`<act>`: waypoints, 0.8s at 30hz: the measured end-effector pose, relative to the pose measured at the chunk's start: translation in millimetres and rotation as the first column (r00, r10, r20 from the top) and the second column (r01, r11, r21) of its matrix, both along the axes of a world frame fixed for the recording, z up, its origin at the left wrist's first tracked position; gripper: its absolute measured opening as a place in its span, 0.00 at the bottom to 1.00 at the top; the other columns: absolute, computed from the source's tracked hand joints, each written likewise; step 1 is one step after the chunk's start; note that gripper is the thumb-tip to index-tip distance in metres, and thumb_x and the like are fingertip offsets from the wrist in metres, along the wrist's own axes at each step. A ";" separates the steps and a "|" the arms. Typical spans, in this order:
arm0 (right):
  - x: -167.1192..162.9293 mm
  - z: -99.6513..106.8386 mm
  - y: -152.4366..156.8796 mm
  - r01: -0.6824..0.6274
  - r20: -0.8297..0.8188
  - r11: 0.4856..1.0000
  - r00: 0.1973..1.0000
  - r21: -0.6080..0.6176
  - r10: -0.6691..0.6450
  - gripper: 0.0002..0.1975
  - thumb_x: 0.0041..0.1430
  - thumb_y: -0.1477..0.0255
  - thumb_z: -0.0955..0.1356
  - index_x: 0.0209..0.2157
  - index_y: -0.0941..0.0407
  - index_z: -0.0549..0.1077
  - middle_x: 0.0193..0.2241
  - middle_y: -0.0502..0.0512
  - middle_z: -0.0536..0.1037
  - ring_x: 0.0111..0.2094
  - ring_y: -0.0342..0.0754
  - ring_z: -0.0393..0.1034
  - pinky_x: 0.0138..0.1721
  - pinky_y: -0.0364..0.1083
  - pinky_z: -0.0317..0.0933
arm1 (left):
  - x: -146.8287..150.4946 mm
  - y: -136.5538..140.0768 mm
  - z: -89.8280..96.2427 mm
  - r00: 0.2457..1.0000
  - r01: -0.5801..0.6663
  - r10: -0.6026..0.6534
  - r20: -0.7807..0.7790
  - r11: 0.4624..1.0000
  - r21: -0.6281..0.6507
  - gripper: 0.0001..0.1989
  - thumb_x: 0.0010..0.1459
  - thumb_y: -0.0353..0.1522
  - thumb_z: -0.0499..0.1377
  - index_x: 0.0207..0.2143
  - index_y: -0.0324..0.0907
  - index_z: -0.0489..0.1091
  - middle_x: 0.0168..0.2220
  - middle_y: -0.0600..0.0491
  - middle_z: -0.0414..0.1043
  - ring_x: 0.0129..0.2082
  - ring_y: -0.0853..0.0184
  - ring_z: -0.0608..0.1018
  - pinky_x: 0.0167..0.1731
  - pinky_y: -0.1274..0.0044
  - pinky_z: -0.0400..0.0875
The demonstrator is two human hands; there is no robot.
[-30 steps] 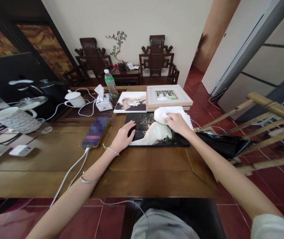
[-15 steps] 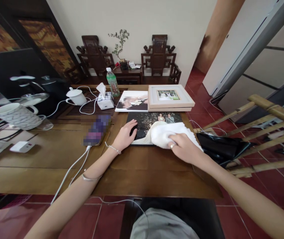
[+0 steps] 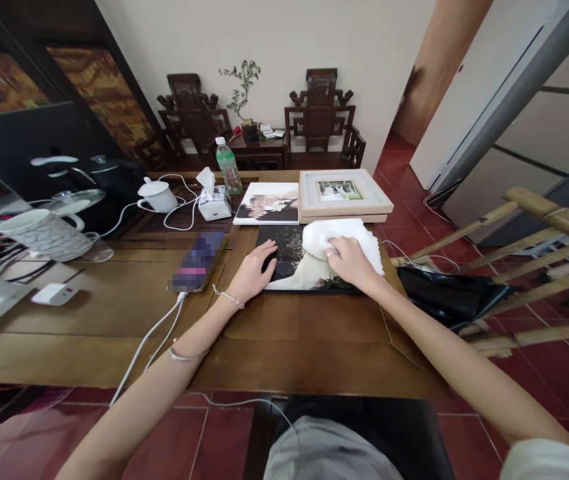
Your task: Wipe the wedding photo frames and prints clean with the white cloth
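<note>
A dark wedding photo panel (image 3: pixel 284 250) lies flat on the wooden table (image 3: pixel 284 347) in front of me. My left hand (image 3: pixel 255 270) rests at its left edge, fingers stretched out and holding nothing. Bunched in my right hand (image 3: pixel 349 261) is a white cloth (image 3: pixel 362 237), pressed on the panel's upper right part. The cloth covers the two figures in the picture; the pale dress train still shows below it.
Behind the panel lie a lighter photo panel (image 3: pixel 284 203) and stacked wooden photo frames (image 3: pixel 344 193). Leftward are a charging phone (image 3: pixel 197 263), a tissue box (image 3: pixel 214 203), a bottle (image 3: pixel 228 167), a lidded cup (image 3: pixel 157 195) and a patterned mug (image 3: pixel 47 233). A bamboo rack (image 3: pixel 554 217) stands right.
My right hand has moved the cloth up and slightly left across the panel, uncovering the lower right part and hiding the figures. My left hand stays at the left edge.
</note>
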State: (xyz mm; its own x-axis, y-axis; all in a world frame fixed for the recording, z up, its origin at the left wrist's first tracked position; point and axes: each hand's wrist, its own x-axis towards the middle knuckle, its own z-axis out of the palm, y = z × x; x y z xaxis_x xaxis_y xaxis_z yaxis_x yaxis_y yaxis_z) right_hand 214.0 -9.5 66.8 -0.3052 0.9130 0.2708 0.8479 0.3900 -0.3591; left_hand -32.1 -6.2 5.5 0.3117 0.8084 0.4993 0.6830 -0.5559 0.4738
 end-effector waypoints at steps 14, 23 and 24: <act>4.7 12.7 -57.4 -0.090 0.012 0.989 0.996 -0.116 0.092 0.12 0.56 0.74 0.58 0.25 0.56 0.70 0.29 0.59 0.76 0.35 0.54 0.68 0.41 0.49 0.57 | 1.7 -0.1 -0.3 1.000 -0.012 0.012 -0.013 1.000 -0.003 0.17 0.62 0.32 0.50 0.49 0.35 0.70 0.55 0.41 0.69 0.59 0.57 0.69 0.59 0.61 0.63; -27.5 13.7 43.7 0.062 -0.002 0.996 0.998 -0.056 -0.063 0.12 0.55 0.73 0.59 0.24 0.57 0.71 0.26 0.59 0.77 0.30 0.52 0.67 0.31 0.46 0.52 | -0.1 0.2 0.3 1.000 0.003 -0.003 0.002 1.000 -0.011 0.17 0.62 0.33 0.51 0.49 0.36 0.70 0.56 0.41 0.69 0.59 0.57 0.69 0.59 0.61 0.63; -29.6 14.2 44.5 0.073 -0.003 0.996 0.997 -0.056 -0.073 0.12 0.55 0.73 0.59 0.24 0.57 0.71 0.26 0.60 0.77 0.30 0.52 0.67 0.31 0.46 0.52 | -0.1 0.0 0.5 1.000 0.003 -0.003 0.002 1.000 -0.013 0.17 0.62 0.33 0.51 0.49 0.36 0.70 0.56 0.41 0.69 0.59 0.57 0.69 0.59 0.61 0.63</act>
State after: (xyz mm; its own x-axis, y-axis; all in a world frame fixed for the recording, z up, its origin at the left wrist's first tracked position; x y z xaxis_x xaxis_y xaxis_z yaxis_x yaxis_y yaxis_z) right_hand 184.4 35.0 81.0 -0.2361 0.9464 0.2203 0.8715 0.3065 -0.3827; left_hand -32.2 -6.1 6.0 0.3126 0.8143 0.4890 0.6806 -0.5512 0.4827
